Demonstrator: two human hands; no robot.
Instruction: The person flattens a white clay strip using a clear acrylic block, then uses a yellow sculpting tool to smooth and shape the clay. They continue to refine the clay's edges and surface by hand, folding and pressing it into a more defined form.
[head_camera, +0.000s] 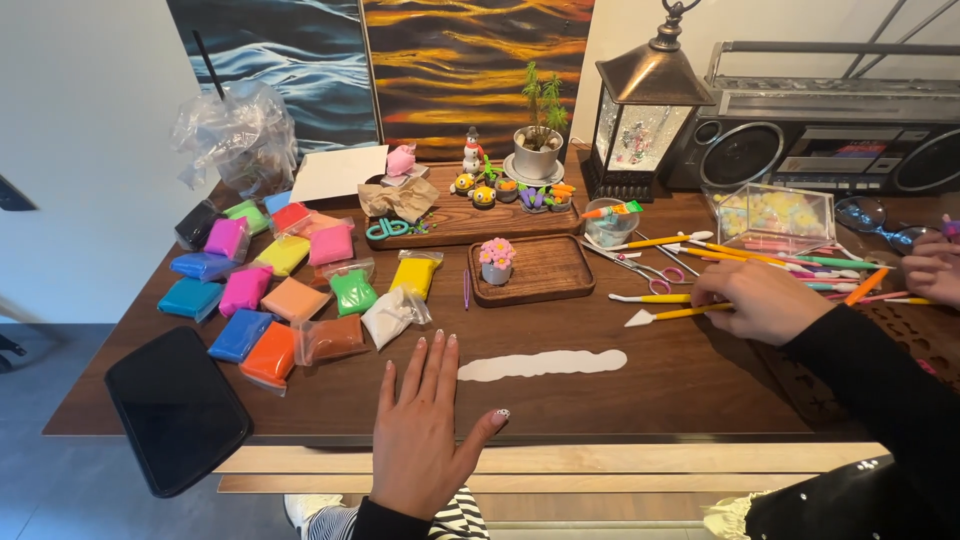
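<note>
Left hand (425, 430) flat, fingers spread, steadying beside white clay strip (543, 364); right hand (760, 300), right of strip, pinching a yellow-handled tool (675, 314).

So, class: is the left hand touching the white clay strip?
Apart. The head view shows the left hand flat on the table, with a band of bare wood between its thumb and fingers and the white clay strip.

Left hand (425, 425) lies flat, palm down, fingers stretched forward and close together, thumb splayed to the right. Right hand (760, 300) reaches out on a black-sleeved arm, knuckles up, fingers curled downward.
</note>
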